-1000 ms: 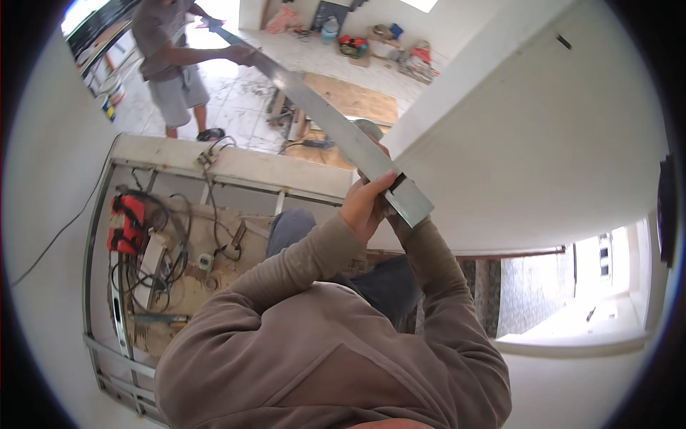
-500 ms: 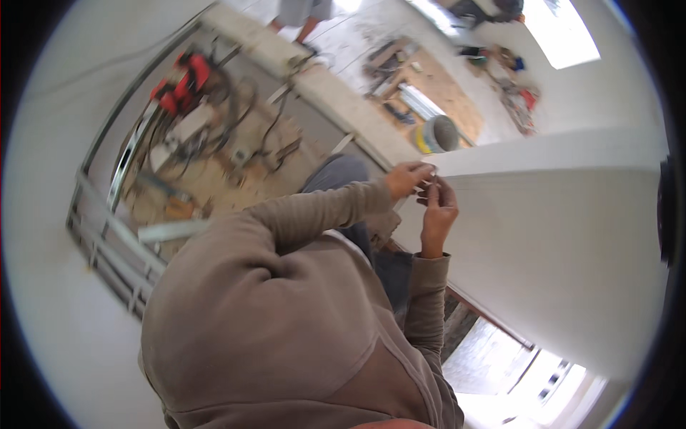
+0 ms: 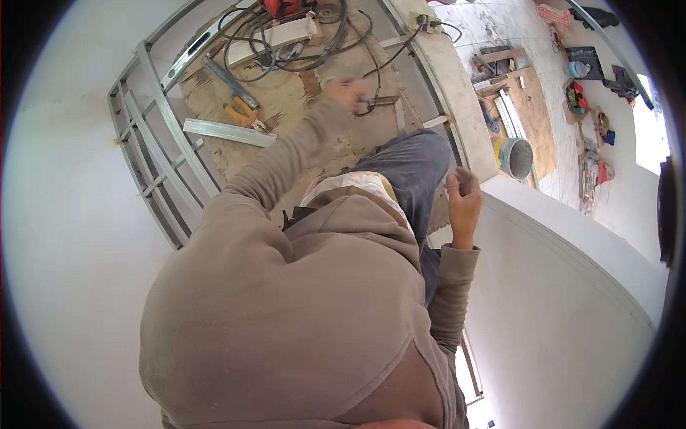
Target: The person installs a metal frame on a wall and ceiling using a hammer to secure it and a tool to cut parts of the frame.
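My left hand (image 3: 348,94) reaches out over the wooden board (image 3: 293,146). Motion blurs its fingers, and anything in them is too smeared to name. Close by lie a black cable (image 3: 371,58) and a small square-cornered frame piece (image 3: 391,107). My right hand (image 3: 464,204) is raised beside my right knee, near the top of the white wall (image 3: 543,214). Its fingers curl toward the thumb; whatever they may hold is too small to make out. Left of my left forearm lie orange-handled pliers (image 3: 241,113), a grey-blue bar-shaped tool (image 3: 230,82) and a cut metal channel (image 3: 229,131).
Metal framing (image 3: 161,107) borders the board on the left, with a spirit level (image 3: 200,48) along it. Coiled cables and a red tool (image 3: 286,7) lie at the far side. Beyond the pale ledge (image 3: 457,93) stand a bucket (image 3: 514,157) and a plywood sheet (image 3: 539,107).
My hands have parted from the small thing they worked on together above the wall. The left swung left and away over the board; the right stayed near the wall. The view turned left.
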The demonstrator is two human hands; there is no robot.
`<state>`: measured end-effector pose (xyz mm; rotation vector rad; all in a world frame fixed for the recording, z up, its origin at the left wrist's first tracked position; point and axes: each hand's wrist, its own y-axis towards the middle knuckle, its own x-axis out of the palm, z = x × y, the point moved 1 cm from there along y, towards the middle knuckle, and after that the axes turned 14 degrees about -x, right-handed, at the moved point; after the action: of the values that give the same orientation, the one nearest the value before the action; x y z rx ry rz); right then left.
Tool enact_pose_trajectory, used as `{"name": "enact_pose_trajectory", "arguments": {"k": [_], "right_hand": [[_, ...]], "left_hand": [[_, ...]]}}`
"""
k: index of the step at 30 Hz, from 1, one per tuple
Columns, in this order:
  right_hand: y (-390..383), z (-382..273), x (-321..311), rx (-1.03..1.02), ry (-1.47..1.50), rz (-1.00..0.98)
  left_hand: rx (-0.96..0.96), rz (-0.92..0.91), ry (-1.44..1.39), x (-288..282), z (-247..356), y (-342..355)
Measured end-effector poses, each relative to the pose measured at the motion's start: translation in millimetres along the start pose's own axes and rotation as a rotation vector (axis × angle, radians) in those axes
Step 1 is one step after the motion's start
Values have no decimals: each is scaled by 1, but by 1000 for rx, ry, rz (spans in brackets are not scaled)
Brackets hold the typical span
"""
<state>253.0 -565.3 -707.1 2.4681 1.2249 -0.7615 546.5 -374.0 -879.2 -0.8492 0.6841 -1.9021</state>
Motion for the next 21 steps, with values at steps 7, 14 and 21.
{"name": "enact_pose_trajectory", "arguments": {"k": [7, 14, 21], "right_hand": [[-108, 151, -8, 298, -379, -322], [-153, 183, 8, 371, -321, -129], [-146, 149, 29, 436, -311, -226]], "left_hand": [[-248, 571, 73, -187, -50, 51], [179, 918, 657, -184, -39, 41], [653, 476, 696, -71, -54, 84]]}}
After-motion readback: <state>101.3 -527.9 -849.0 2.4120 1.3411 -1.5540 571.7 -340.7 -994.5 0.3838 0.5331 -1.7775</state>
